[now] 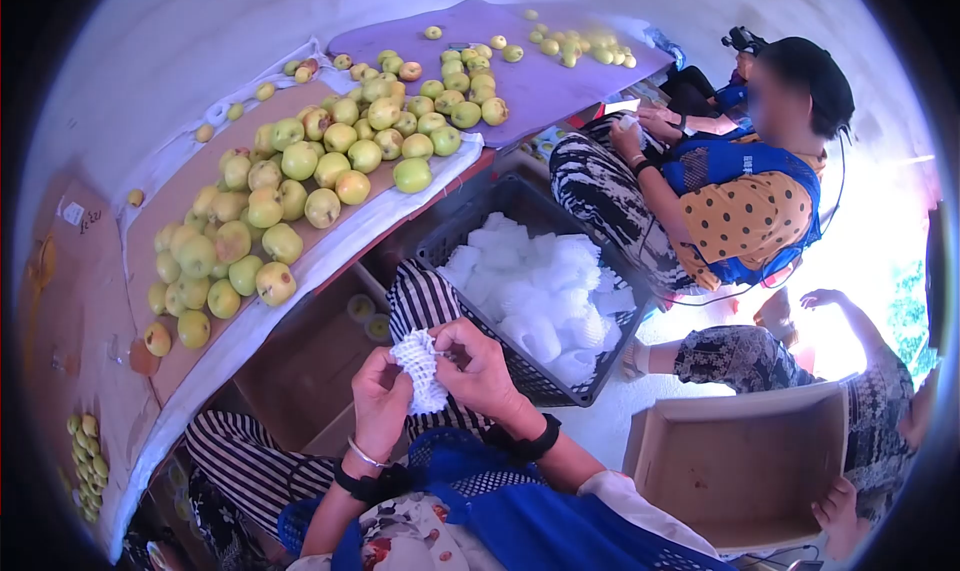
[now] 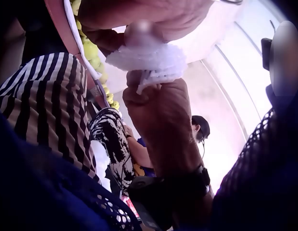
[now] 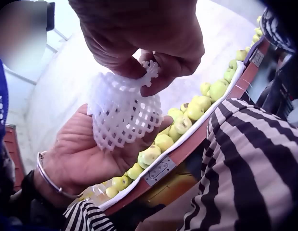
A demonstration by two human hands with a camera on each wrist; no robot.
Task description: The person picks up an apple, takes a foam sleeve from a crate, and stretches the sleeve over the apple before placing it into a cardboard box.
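Observation:
A white foam mesh sleeve [image 1: 421, 371] is held between both hands above the lap. The left hand [image 1: 382, 401] grips its left side; in the right wrist view this hand [image 3: 86, 154] lies palm up beneath the mesh [image 3: 122, 113]. The right hand [image 1: 482, 371] pinches the sleeve's upper rim, and in the right wrist view its thumb and finger close on that rim. In the left wrist view the foam [image 2: 158, 62] spans between the two hands. Whether anything is inside the sleeve cannot be told.
Many green apples [image 1: 300, 161] lie heaped on the cardboard-covered table at the left. A black crate [image 1: 590, 391] of white foam sleeves stands ahead of the lap. An open carton [image 1: 740, 461] is at the right, held by another person; someone in a dotted shirt [image 1: 745, 211] sits beyond.

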